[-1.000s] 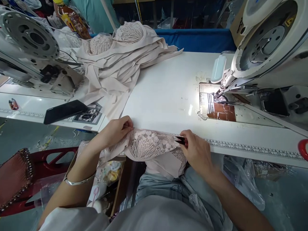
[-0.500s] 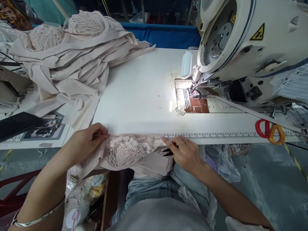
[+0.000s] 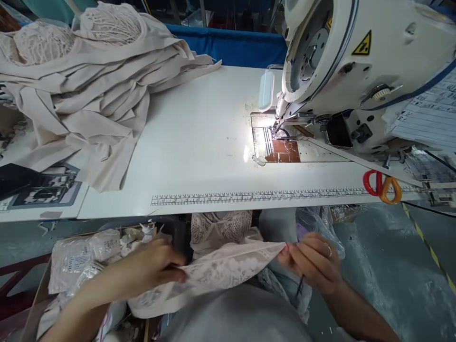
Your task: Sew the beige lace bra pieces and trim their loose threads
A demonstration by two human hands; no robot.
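Observation:
A pale beige lace bra (image 3: 231, 263) is stretched between my hands, below the front edge of the table and over my lap. My left hand (image 3: 156, 266), slightly blurred, pinches it on the left. My right hand (image 3: 315, 261), with a ring on one finger, pinches its narrow right end. A thin dark tool (image 3: 300, 285) pokes out under the right palm; most of it is hidden, so I cannot make out its kind. More of the beige lace (image 3: 221, 225) hangs just beyond the stretched part, against the table edge.
A sewing machine (image 3: 356, 61) stands at the right, its needle area lit. A printed ruler (image 3: 256, 196) runs along the table's front edge. Red-and-orange-handled scissors (image 3: 391, 190) lie at its right end. Beige bras (image 3: 96, 95) are piled at the left. Below is a box of plastic packets (image 3: 85, 251).
Both hands have drawn the bra off the ruler, down toward my body. My right hand has moved right, pulling the fabric taut. The view has shifted a little.

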